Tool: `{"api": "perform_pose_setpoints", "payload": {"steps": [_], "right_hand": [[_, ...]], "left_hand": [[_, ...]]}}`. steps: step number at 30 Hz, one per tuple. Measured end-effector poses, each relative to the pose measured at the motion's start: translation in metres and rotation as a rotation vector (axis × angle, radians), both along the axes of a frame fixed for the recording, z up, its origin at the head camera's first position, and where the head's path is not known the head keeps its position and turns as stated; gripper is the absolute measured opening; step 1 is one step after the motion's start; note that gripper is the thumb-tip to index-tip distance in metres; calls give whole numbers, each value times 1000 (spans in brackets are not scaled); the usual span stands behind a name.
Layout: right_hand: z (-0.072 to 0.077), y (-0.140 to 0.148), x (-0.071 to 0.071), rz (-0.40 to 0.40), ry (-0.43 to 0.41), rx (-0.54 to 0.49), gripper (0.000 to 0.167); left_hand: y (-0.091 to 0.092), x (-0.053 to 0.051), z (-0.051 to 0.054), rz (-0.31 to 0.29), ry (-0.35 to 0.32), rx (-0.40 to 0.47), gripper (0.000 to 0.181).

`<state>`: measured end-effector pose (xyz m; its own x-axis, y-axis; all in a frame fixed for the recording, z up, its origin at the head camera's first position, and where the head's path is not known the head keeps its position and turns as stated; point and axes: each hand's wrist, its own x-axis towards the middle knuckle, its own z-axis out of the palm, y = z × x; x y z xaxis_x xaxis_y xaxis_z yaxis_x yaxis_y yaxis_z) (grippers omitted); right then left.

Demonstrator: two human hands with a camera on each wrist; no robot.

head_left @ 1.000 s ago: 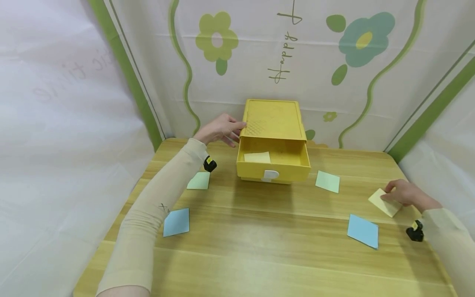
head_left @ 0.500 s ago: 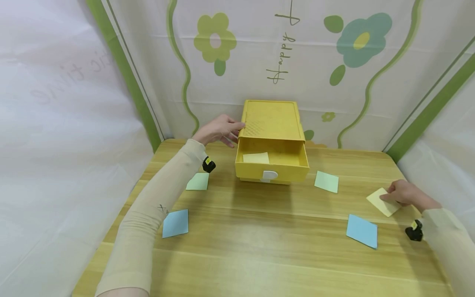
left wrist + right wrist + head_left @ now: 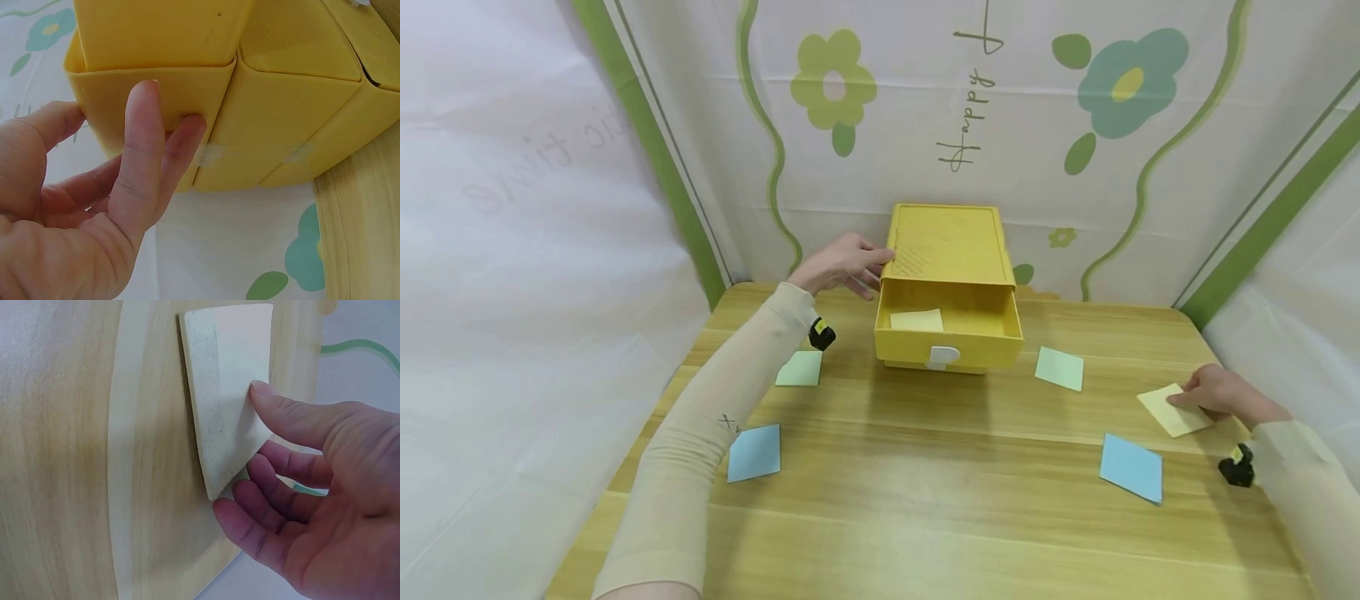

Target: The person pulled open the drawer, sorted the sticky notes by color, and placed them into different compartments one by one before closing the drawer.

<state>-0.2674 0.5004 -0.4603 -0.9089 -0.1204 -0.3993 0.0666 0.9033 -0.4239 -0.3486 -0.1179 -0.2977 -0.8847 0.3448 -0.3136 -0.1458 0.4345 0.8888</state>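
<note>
A yellow drawer box (image 3: 951, 242) stands at the back of the table, its top drawer (image 3: 950, 347) pulled out with a pale yellow note (image 3: 917, 321) inside. My left hand (image 3: 844, 265) rests against the box's left side, thumb at the top edge; in the left wrist view the fingers of that hand (image 3: 94, 194) touch the yellow side wall (image 3: 156, 100) and are mostly straight. At the right, my right hand (image 3: 1225, 393) pinches a pale yellow note pad (image 3: 1172, 412). The right wrist view shows the thumb on the pad (image 3: 231, 387) and the fingers of the hand (image 3: 312, 487) curled beneath it.
Green notes lie left (image 3: 801, 368) and right (image 3: 1060, 368) of the box. Blue notes lie nearer, one at the left (image 3: 755, 453) and one at the right (image 3: 1132, 468). Behind the wooden table (image 3: 925, 517) hangs a white patterned curtain (image 3: 910, 108).
The pad in my right hand has tilted slightly, its left corner shifting a little to the left. My left hand stays against the box.
</note>
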Motion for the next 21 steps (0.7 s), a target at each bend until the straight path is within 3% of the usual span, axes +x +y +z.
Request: {"api": "perform_pose_setpoints", "payload": {"steps": [6,13,21], "right_hand": [[2,-1,2,-6,-3,15,47],[4,-1,-1,10,7,5,33],[10,-1,-2,20,20,32,30]], "left_hand": [[0,-1,-1,-3,-5,1,42],[-1,-1,0,-4,-2,-1,41],[0,-1,0,-23,0,3,42]]}}
